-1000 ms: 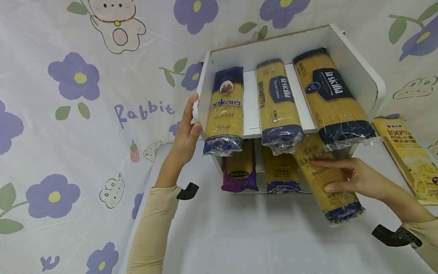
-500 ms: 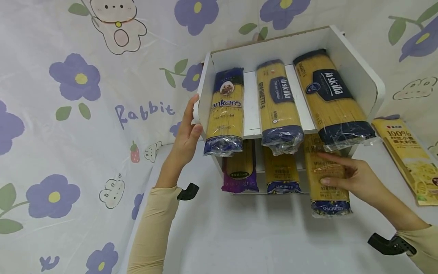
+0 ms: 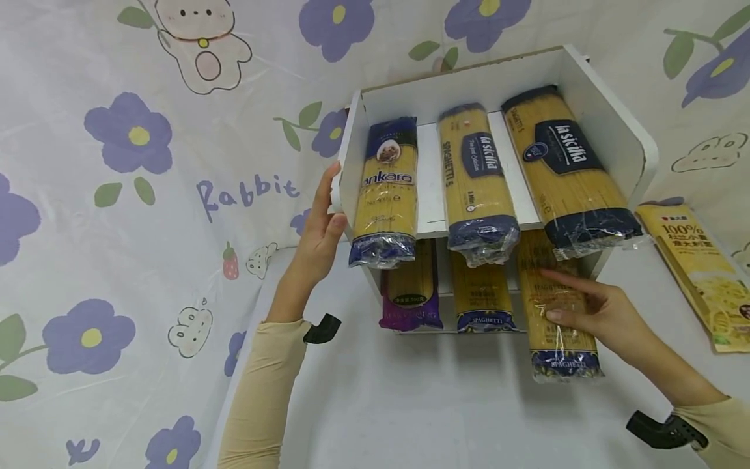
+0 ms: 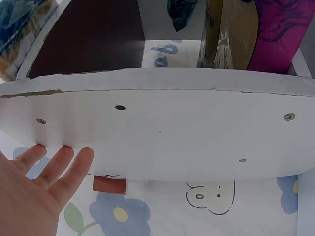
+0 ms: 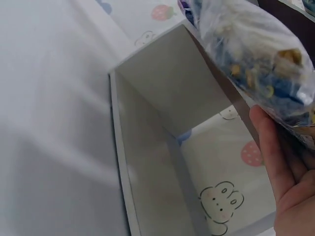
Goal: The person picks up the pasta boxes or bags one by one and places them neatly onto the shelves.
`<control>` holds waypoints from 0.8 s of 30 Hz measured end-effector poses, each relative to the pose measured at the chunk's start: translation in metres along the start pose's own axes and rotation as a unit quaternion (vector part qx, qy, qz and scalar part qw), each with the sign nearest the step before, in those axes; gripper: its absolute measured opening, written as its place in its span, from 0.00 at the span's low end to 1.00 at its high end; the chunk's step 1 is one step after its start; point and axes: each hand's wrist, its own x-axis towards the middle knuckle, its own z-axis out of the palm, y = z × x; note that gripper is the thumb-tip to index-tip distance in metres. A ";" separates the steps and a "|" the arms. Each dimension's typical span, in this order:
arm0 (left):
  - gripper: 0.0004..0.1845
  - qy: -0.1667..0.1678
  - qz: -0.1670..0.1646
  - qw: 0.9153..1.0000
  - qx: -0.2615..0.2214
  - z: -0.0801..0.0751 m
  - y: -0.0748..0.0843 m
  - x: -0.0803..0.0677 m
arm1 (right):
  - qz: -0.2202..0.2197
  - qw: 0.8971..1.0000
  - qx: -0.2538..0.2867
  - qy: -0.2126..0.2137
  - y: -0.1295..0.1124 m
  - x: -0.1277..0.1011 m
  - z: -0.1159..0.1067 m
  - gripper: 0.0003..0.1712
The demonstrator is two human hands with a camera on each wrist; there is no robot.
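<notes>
My right hand (image 3: 609, 319) grips a yellow spaghetti pack (image 3: 565, 326) with a blue end band, thumb and index finger on its upper face. The pack's far end lies inside the lower right of the white shelf (image 3: 430, 195), hidden under the upper board. In the right wrist view, the clear crinkled end of the spaghetti pack (image 5: 261, 69) shows above the fingers (image 5: 270, 147). My left hand (image 3: 316, 244) rests against the shelf's left side. In the left wrist view, straight fingertips of the left hand (image 4: 44, 187) touch the white side panel (image 4: 172, 128).
On the top tier lie an Ankara pack (image 3: 387, 195) and two La Sicilia packs, one central (image 3: 477, 176), one right (image 3: 568, 163). Below sit a purple-ended pack (image 3: 410, 293) and another spaghetti pack (image 3: 483, 293). A yellow noodle bag (image 3: 697, 273) lies right of the shelf.
The spaghetti pack's near end has swung left with my right hand, so the pack now lies straighter in the shelf. Lately it has slid slightly nearer to me. My left hand stays put.
</notes>
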 end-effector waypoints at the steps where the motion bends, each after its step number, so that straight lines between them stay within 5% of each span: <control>1: 0.49 0.000 0.001 1.000 0.000 0.000 0.000 0.000 | -0.001 1.000 0.006 -0.002 0.001 -0.001 0.000 0.35; 11: 0.49 0.003 0.001 1.000 0.000 0.000 0.000 0.000 | -0.006 0.992 0.123 -0.029 0.005 -0.001 0.001 0.33; 20: 0.49 0.003 0.000 1.000 -0.003 0.001 -0.002 0.000 | 0.011 0.989 -0.014 -0.144 -0.001 -0.013 -0.020 0.38; 24: 0.49 0.005 0.006 1.000 -0.006 0.001 -0.003 0.000 | 0.003 0.973 0.038 -0.229 -0.005 -0.020 -0.029 0.44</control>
